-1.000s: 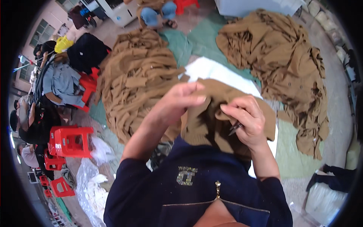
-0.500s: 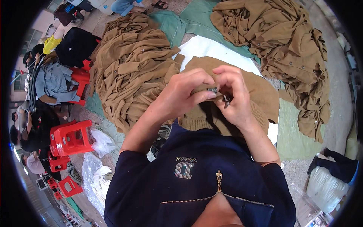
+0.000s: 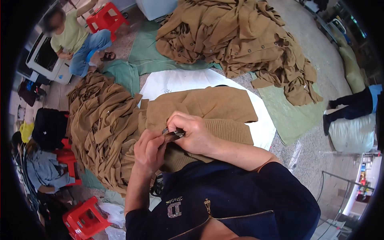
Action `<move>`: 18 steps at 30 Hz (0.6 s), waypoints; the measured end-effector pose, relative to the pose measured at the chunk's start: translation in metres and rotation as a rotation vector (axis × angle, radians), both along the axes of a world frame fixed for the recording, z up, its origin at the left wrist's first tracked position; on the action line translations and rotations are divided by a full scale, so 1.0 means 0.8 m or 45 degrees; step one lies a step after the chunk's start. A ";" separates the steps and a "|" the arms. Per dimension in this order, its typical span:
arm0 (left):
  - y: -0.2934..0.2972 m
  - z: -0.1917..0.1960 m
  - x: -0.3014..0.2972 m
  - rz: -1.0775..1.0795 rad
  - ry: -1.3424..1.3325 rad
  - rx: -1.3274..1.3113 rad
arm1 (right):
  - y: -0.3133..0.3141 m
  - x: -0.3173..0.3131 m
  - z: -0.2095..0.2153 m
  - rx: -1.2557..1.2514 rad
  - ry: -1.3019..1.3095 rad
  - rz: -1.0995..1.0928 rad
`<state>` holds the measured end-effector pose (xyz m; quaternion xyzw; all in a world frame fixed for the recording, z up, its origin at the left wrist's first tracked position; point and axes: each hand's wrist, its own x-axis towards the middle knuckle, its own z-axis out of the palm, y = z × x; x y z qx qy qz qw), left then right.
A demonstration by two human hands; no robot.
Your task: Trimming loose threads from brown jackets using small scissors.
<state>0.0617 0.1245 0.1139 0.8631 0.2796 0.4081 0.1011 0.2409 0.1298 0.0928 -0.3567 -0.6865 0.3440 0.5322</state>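
A brown knitted garment (image 3: 208,106) lies spread on a white sheet (image 3: 176,82) in front of me, its ribbed hem (image 3: 230,130) toward my lap. My right hand (image 3: 192,132) grips a small dark metal tool (image 3: 173,135) at the garment's near edge. My left hand (image 3: 148,154) pinches the brown fabric right beside the tool's tip. Both hands meet over the garment's lower left part, and the fabric under the fingers is hidden.
A stack of brown garments (image 3: 100,128) lies at my left and a bigger heap (image 3: 240,40) at the far side on green cloth (image 3: 288,116). A seated person (image 3: 74,40) is at the far left. Red plastic stools (image 3: 82,218) stand near left; a white sack (image 3: 352,134) at right.
The view has tilted up and away, showing more floor and the seated person. My hands dropped lower on the garment, still together, and the tool now lies between them.
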 end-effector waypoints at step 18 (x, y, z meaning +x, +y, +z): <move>0.003 -0.030 0.006 0.051 -0.108 0.046 | -0.004 -0.008 -0.012 -0.207 0.155 -0.110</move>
